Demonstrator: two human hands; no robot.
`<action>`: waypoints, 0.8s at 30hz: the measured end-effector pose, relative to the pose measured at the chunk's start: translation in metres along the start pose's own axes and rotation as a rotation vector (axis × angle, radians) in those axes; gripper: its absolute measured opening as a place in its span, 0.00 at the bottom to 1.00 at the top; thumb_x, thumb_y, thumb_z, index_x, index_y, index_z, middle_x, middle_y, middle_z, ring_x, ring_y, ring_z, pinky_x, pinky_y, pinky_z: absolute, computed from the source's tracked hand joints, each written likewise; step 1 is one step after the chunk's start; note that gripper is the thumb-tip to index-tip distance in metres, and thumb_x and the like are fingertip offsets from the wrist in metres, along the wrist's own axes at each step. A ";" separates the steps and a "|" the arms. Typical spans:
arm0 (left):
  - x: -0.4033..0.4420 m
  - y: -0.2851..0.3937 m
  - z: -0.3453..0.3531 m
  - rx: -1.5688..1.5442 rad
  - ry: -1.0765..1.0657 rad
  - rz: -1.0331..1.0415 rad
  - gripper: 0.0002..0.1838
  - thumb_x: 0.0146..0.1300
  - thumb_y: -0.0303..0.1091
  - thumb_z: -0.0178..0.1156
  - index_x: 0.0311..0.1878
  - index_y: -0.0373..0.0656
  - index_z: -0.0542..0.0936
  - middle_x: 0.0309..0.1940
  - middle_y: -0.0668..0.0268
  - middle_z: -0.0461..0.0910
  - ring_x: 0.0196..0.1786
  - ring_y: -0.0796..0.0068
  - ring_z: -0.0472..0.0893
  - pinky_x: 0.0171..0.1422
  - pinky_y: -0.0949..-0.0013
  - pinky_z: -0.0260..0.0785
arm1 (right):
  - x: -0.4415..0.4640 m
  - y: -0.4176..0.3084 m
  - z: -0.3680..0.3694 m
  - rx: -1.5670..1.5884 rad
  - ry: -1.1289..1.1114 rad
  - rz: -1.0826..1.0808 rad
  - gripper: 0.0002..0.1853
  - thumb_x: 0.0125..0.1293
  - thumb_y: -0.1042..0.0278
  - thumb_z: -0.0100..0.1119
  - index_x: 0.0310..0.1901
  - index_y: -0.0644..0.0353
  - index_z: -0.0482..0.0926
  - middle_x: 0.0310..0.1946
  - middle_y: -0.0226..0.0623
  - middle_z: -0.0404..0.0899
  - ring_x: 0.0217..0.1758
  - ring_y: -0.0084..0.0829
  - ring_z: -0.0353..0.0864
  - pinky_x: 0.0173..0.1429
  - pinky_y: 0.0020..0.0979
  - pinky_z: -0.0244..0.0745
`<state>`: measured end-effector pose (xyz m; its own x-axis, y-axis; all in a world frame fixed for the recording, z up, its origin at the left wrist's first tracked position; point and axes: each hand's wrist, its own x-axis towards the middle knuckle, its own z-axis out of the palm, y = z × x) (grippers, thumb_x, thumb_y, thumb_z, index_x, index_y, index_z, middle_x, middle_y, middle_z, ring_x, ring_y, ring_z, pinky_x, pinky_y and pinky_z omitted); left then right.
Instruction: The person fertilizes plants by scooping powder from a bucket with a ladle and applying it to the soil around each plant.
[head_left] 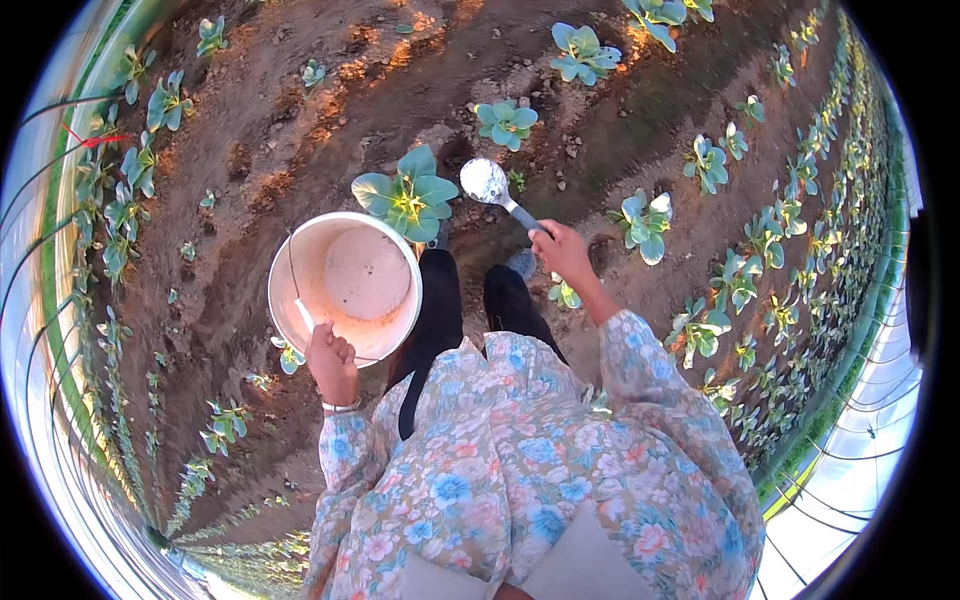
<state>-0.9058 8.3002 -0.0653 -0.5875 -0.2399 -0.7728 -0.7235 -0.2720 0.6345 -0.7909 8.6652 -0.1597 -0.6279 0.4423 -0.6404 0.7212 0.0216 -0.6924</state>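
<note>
My left hand point(333, 362) is closed round the white grip of a wire handle on a white bucket point(412, 325). The bucket tilts so that its inside shows, with a brownish stain low on the wall. In my right hand point(563, 252) is the grey handle of a large spoon point(484, 181). White material or glare covers its bowl; I cannot tell which. A broad-leaved green plant point(408, 195) stands just beyond the bucket's rim, left of the spoon. Another leafy plant point(506, 124) grows a little past the spoon's bowl.
Rows of leafy plants point(706, 165) run along brown soil point(270, 110) on both sides. My legs in dark trousers point(512, 305) stand between plants. Thin curved hoops point(45, 240) line the left edge, with a red tie point(95, 141) on one.
</note>
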 end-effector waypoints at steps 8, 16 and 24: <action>-0.005 0.012 -0.037 -0.038 0.084 0.015 0.17 0.60 0.32 0.54 0.19 0.50 0.60 0.09 0.77 0.50 0.11 0.84 0.49 0.17 0.75 0.44 | 0.079 0.026 0.020 -0.071 0.064 0.066 0.15 0.59 0.58 0.54 0.32 0.63 0.78 0.19 0.34 0.78 0.16 0.27 0.75 0.26 0.32 0.71; 0.001 0.011 -0.045 -0.088 0.093 -0.036 0.16 0.60 0.32 0.53 0.19 0.50 0.60 0.09 0.77 0.50 0.11 0.83 0.50 0.16 0.74 0.45 | 0.074 0.018 0.017 0.016 0.064 0.127 0.15 0.59 0.58 0.54 0.32 0.63 0.78 0.20 0.31 0.77 0.16 0.23 0.73 0.23 0.27 0.70; 0.006 0.008 -0.028 -0.077 0.030 -0.059 0.16 0.59 0.32 0.55 0.20 0.50 0.60 0.09 0.78 0.50 0.11 0.84 0.49 0.17 0.75 0.44 | 0.071 0.027 0.017 0.134 0.023 0.124 0.13 0.59 0.58 0.54 0.32 0.61 0.77 0.19 0.27 0.75 0.15 0.20 0.70 0.20 0.25 0.66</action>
<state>-0.9047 8.2702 -0.0641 -0.5330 -0.2491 -0.8086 -0.7258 -0.3566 0.5882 -0.8212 8.6815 -0.2294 -0.5282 0.4549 -0.7170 0.7465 -0.1535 -0.6474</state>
